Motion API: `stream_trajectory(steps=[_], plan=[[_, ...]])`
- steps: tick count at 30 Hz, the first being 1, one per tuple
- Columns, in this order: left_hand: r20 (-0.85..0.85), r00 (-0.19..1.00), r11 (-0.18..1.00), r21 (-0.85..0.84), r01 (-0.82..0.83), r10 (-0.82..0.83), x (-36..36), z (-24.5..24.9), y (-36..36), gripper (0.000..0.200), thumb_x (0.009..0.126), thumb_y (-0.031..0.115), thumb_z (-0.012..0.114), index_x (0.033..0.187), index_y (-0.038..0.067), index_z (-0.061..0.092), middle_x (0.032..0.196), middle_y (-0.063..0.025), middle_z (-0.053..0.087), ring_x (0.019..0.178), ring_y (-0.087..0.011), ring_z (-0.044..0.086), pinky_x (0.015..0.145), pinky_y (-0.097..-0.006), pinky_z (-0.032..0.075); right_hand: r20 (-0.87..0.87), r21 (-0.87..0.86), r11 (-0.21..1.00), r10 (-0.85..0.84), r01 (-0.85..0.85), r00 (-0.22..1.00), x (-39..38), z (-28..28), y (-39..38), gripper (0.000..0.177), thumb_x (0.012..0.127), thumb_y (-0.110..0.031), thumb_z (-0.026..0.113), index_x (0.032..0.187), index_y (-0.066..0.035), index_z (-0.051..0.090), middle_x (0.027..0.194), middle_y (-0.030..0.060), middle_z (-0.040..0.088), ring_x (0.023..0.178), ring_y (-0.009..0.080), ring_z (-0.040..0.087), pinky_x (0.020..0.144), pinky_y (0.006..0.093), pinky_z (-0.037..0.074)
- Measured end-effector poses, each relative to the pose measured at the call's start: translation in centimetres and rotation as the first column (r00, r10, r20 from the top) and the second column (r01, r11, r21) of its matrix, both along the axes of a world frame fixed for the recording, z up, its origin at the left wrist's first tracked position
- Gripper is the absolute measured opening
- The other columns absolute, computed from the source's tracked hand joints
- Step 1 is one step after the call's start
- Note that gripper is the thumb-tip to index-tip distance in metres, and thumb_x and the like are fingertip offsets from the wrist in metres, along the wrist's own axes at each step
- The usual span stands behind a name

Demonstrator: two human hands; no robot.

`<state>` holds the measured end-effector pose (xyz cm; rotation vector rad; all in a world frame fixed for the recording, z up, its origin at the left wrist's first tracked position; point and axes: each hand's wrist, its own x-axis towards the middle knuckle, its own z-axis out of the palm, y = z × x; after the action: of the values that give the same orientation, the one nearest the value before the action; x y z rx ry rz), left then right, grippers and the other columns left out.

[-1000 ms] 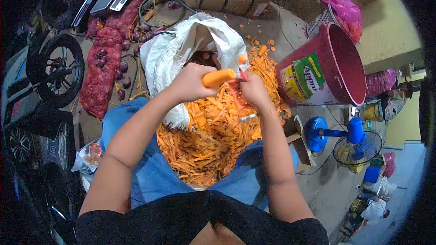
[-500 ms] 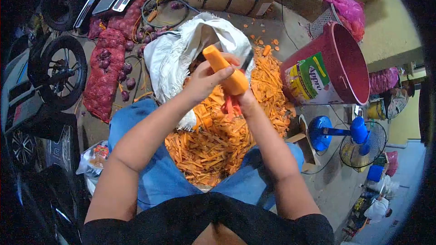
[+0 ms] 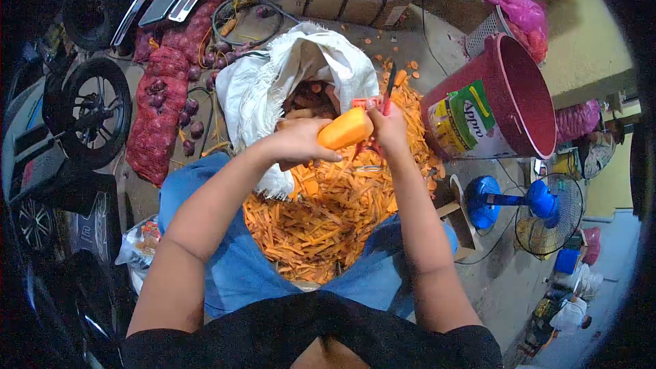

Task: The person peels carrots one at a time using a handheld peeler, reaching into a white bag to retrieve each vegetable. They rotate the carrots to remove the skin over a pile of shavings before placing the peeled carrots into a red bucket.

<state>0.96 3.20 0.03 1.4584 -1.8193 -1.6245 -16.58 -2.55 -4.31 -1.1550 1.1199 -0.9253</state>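
My left hand [image 3: 297,142] is closed around a peeled orange carrot [image 3: 346,129], its thick end pointing right. Close beside that end, my right hand [image 3: 388,130] grips a red peeler [image 3: 367,103] and a knife [image 3: 391,78] whose dark blade points away from me. Part of both tools is hidden by the fingers. Below the hands, a heap of carrot peelings [image 3: 321,225] lies between my knees. Behind my left hand stands an open white sack [image 3: 249,96] with unpeeled carrots [image 3: 311,99] inside.
A dark red bucket [image 3: 529,102] leans at the right, near a blue fan [image 3: 540,198]. Red net bags of onions [image 3: 160,109] lie at the left beside motorbike wheels [image 3: 99,109]. Carrot slices are scattered behind. Cartons [image 3: 348,0] stand at the back; a person [image 3: 570,316] is far right.
The carrot has swung from steeply upright to nearly level, its thick end now toward the right. My left hand has moved down and left; my right hand has turned, bringing the red peeler up into view.
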Motion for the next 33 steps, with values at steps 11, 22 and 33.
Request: stream_trajectory(steps=[11,22,33], plan=[[-0.146,0.931,0.865,-0.345,-0.365,0.335,0.1,-1.4,-1.5,0.043,0.051,0.017,0.064,0.089,0.002,0.050,0.078,-0.0126,0.056,0.072,-0.0223,0.055,0.066,-0.0286,0.041,-0.742,-0.281,0.878,0.058,-0.388,0.668,-0.9,4.0,2.0,0.019,0.071,-0.021,0.050,0.081,-0.005,0.051,0.066,0.0201,0.053,0.065,0.0364,0.051,0.054,0.0407,0.040],[-0.109,0.976,0.905,-0.366,-0.215,0.188,-0.4,-1.8,-1.0,0.040,0.049,0.016,0.060,0.085,0.000,0.048,0.071,-0.0136,0.055,0.067,-0.0243,0.055,0.061,-0.0305,0.042,-0.730,-0.425,0.803,-0.032,-0.417,0.683,-1.3,3.4,2.3,0.016,0.068,-0.008,0.049,0.082,-0.003,0.051,0.067,0.0205,0.051,0.064,0.0355,0.050,0.054,0.0399,0.039],[-0.083,0.992,0.830,-0.544,-0.124,0.094,-1.2,0.6,0.1,0.034,0.051,0.015,0.062,0.080,0.004,0.048,0.067,-0.0142,0.055,0.063,-0.0288,0.054,0.058,-0.0324,0.043,-0.705,-0.396,0.856,-0.050,-0.334,0.707,-1.9,2.1,2.0,0.021,0.064,-0.002,0.048,0.084,-0.002,0.052,0.068,0.0196,0.053,0.061,0.0309,0.053,0.054,0.0321,0.041]])
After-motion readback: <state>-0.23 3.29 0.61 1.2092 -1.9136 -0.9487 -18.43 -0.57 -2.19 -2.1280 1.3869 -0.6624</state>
